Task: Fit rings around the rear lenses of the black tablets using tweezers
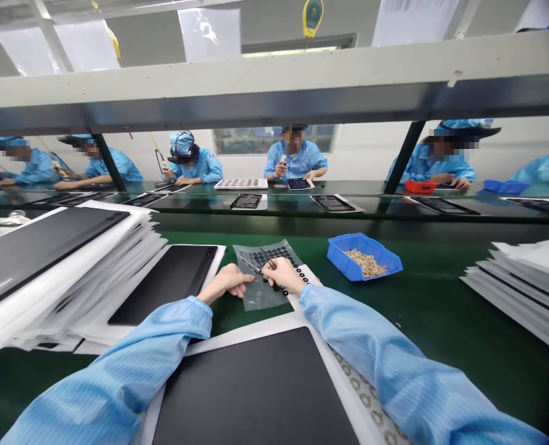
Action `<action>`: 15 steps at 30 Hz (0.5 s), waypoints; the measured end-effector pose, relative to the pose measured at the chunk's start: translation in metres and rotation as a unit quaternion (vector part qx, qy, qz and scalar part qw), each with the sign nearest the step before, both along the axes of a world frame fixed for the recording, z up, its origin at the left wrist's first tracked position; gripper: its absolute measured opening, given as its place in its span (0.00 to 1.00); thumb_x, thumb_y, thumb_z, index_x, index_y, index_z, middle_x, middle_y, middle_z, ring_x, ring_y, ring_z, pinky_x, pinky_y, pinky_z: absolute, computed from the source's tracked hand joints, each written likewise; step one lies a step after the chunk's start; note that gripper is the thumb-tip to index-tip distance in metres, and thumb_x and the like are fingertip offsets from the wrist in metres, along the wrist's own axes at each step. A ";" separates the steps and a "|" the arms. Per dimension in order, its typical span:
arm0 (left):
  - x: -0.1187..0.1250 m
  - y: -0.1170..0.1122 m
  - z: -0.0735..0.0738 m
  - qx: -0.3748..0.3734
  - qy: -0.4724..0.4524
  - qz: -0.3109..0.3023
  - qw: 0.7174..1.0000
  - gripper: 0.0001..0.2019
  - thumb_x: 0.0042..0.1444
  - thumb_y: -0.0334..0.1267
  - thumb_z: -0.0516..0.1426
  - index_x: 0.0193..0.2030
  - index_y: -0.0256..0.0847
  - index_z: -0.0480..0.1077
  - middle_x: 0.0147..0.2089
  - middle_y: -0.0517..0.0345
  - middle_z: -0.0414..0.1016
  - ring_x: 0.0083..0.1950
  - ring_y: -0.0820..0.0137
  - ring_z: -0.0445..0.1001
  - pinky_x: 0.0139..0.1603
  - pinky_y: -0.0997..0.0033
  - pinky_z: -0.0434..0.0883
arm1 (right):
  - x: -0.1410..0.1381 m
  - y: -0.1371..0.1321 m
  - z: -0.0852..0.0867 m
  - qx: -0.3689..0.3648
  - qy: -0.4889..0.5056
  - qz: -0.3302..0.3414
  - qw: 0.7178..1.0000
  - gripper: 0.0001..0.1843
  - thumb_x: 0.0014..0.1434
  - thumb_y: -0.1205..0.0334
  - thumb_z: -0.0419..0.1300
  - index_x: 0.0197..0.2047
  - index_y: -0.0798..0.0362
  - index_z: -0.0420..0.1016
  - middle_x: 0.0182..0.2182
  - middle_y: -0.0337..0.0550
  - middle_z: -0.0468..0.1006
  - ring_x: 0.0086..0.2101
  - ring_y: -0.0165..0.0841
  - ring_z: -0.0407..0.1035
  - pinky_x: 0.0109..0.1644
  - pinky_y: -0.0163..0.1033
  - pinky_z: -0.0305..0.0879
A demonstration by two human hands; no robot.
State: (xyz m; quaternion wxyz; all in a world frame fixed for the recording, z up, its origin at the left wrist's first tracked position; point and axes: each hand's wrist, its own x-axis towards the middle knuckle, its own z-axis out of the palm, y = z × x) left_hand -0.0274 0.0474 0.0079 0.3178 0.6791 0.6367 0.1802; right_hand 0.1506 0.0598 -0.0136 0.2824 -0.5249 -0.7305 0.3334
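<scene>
A clear plastic sheet (268,296) carrying rows of small black rings (281,252) lies ahead of me. My left hand (232,280) is closed at its left edge, fingers curled and pressed on it. Over the sheet, my right hand (284,274) grips slim dark tweezers (261,264), whose tips point down at the rings. Whether a ring is between the tips is too small to tell. Below my hands, a black flat tablet panel (256,395) rests on white paper (251,327). A second sheet with tan rings (360,386) lies partly under my right forearm.
At left, stacked panels with white sheets (117,272) stand beside another black panel (167,281). A blue bin (348,266) of small tan pieces sits beyond my right hand. Another stack (529,284) is at far right. A shelf beam (274,86) crosses overhead; several co-workers sit opposite.
</scene>
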 end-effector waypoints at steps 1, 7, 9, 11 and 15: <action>0.000 -0.002 0.000 0.043 0.016 0.006 0.999 0.13 0.61 0.41 0.56 0.49 0.35 0.68 0.47 0.52 0.71 0.43 0.67 0.73 0.43 0.61 0.73 | 0.000 0.001 -0.001 0.000 0.004 0.002 1.000 0.12 0.63 0.58 0.56 0.40 0.59 0.72 0.34 0.41 0.75 0.30 0.28 0.71 0.35 0.37 0.70; 0.009 -0.011 -0.009 0.239 0.069 -0.018 0.968 0.13 0.59 0.38 0.58 0.49 0.36 0.68 0.55 0.50 0.66 0.56 0.60 0.66 0.55 0.50 0.65 | 0.002 0.008 -0.008 -0.017 0.028 0.016 0.999 0.12 0.63 0.58 0.56 0.42 0.59 0.71 0.34 0.41 0.75 0.30 0.28 0.71 0.34 0.36 0.70; 0.011 -0.008 -0.015 0.249 0.074 -0.031 0.965 0.11 0.60 0.39 0.57 0.46 0.36 0.69 0.52 0.51 0.69 0.53 0.62 0.68 0.54 0.52 0.66 | 0.002 0.009 -0.008 -0.025 0.035 0.020 0.999 0.12 0.64 0.58 0.56 0.42 0.59 0.71 0.33 0.41 0.74 0.29 0.27 0.70 0.32 0.35 0.70; 0.011 -0.005 -0.019 0.250 0.073 -0.038 0.965 0.11 0.60 0.40 0.56 0.45 0.36 0.70 0.49 0.52 0.71 0.50 0.64 0.70 0.52 0.54 0.68 | 0.002 0.010 -0.008 -0.030 0.043 0.022 0.998 0.12 0.64 0.58 0.55 0.41 0.59 0.71 0.32 0.40 0.74 0.28 0.26 0.70 0.31 0.34 0.70; 0.008 0.000 -0.023 0.246 0.061 -0.048 0.966 0.11 0.61 0.41 0.55 0.45 0.35 0.70 0.46 0.53 0.72 0.46 0.66 0.72 0.48 0.58 0.70 | 0.002 0.007 -0.007 -0.034 0.052 0.022 0.998 0.12 0.64 0.58 0.55 0.40 0.59 0.71 0.31 0.39 0.73 0.27 0.25 0.69 0.29 0.33 0.69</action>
